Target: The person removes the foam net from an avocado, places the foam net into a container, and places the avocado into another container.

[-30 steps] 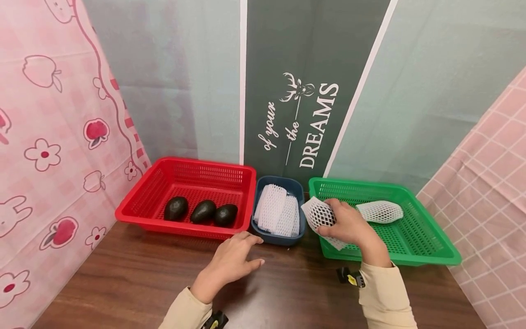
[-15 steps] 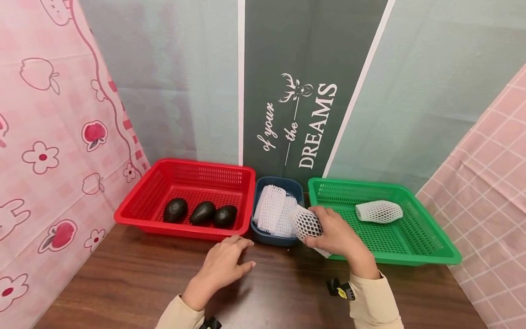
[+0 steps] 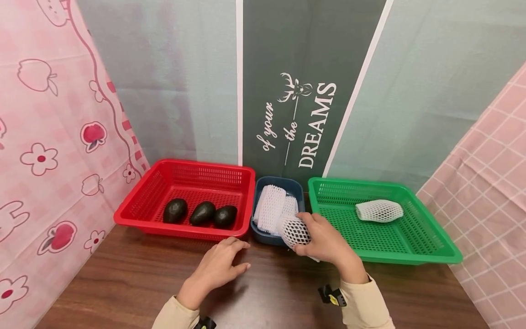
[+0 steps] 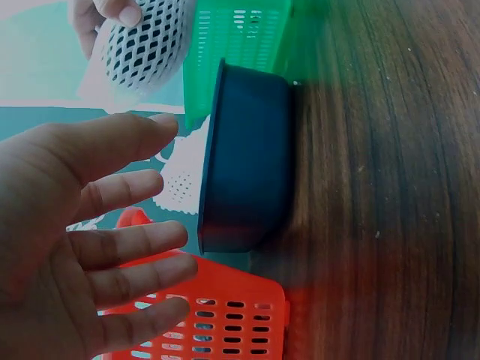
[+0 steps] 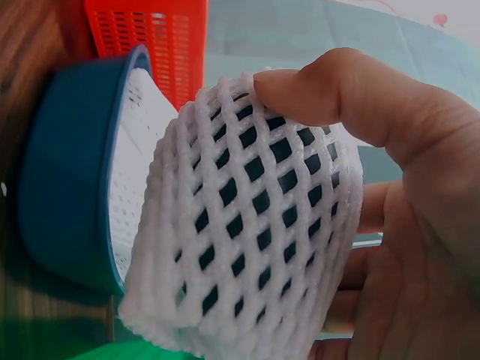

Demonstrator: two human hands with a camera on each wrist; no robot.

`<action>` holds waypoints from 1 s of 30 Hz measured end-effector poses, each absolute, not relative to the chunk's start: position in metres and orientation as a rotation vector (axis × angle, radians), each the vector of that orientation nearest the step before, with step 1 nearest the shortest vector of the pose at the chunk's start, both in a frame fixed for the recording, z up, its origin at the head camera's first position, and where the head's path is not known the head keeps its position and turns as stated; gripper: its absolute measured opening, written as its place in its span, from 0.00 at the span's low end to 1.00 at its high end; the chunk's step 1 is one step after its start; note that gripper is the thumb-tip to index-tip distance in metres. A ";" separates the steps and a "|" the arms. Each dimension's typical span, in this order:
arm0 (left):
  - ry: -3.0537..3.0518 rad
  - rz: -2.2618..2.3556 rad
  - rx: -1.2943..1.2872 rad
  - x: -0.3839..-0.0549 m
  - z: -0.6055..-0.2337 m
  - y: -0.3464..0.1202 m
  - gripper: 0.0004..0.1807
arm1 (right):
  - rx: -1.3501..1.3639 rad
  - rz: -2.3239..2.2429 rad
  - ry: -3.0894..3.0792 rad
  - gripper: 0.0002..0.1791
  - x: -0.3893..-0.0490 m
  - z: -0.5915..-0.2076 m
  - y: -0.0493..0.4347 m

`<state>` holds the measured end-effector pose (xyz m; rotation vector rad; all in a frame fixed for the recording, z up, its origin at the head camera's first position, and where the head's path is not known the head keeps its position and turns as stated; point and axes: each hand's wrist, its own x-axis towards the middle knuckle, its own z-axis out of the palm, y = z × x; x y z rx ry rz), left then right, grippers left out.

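Note:
My right hand (image 3: 326, 240) grips an avocado in a white foam net sleeve (image 3: 296, 232), over the front right corner of the small blue bin (image 3: 265, 237). Dark skin shows through the mesh in the right wrist view, with the thumb (image 5: 300, 94) pressed on the upper side of the net. Flat white foam nets (image 3: 271, 205) lie in the bin. My left hand (image 3: 218, 265), fingers apart and holding nothing, hovers above the table in front of the red basket (image 3: 172, 229). Three bare avocados (image 3: 202, 213) rest inside that basket.
To the right stands a green basket (image 3: 394, 258) containing another foam-netted avocado (image 3: 380, 211). The blue bin sits between the two baskets. A printed cloth (image 3: 197, 82) hangs directly behind them, over the brown wooden table (image 3: 271, 292).
My right hand has carried the netted avocado leftward from the green basket's left edge to the blue bin's front corner. My left hand has drifted slightly left and down.

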<state>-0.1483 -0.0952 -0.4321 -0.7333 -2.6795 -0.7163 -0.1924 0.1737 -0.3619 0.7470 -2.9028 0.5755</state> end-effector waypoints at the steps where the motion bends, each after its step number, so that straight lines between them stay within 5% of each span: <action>1: -2.682 -0.720 -0.736 -0.148 -0.433 -0.096 0.20 | 0.750 0.569 -2.902 0.40 -0.192 -0.362 0.172; 30: -2.766 -0.828 -0.723 -0.159 -0.454 -0.100 0.19 | 0.942 0.535 -2.899 0.37 -0.183 -0.401 0.139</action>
